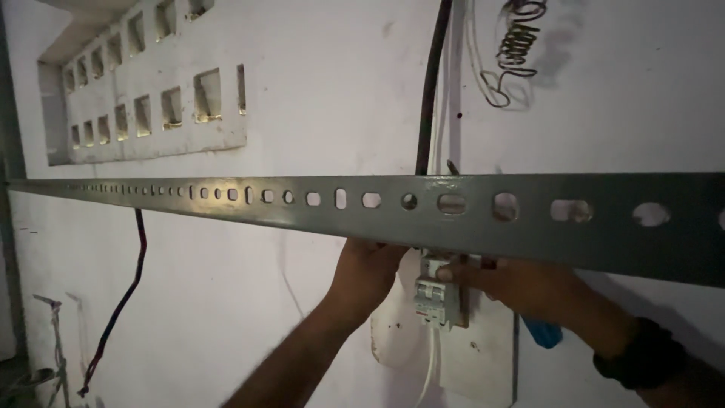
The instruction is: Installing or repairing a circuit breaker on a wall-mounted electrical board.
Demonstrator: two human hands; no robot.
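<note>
The left hand (366,264) braces the board (483,355); the right hand (502,283) seems to pinch the breaker (434,291) closed-fingered. The person should steady it squarely beneath the rail (529,219).

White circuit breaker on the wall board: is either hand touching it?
Yes, the right hand has its fingers on the white circuit breaker, just below the slotted grey metal angle bar.

hands (366,268): 2 | breaker (433,291): 1 | slotted rail (483,215): 1 | black cable (429,91): 1
</note>
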